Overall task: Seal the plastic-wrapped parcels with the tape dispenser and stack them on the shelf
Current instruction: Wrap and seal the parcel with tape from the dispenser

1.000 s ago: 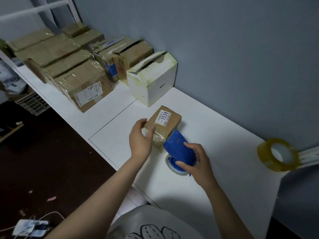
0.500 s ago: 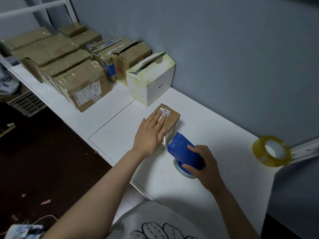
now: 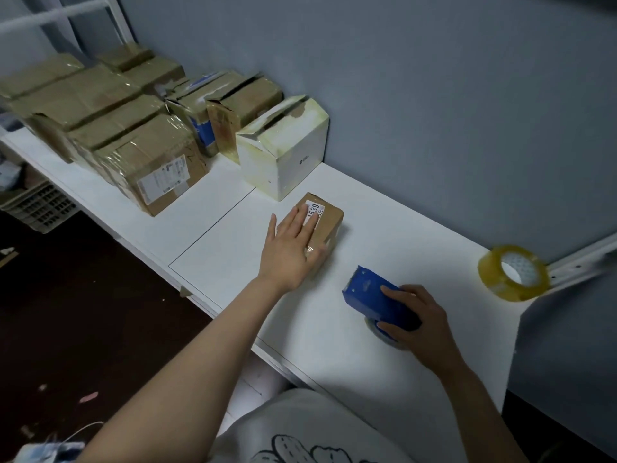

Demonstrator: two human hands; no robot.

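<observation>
Nearest me, my right hand (image 3: 419, 324) curls round the blue tape dispenser (image 3: 374, 297). Further off to the left, apart from it, my left hand (image 3: 292, 250) lies flat, fingers straight, on the small labelled parcel (image 3: 329, 222), whose long axis points toward the white box (image 3: 283, 155).

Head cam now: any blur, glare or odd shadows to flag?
Head view: the tape roll and rail at the right edge are smeared. The wrapped boxes far left show glare streaks and look soft. The label on the parcel reads sharp. Soft shadows lie beside the right hand and dispenser.
</observation>
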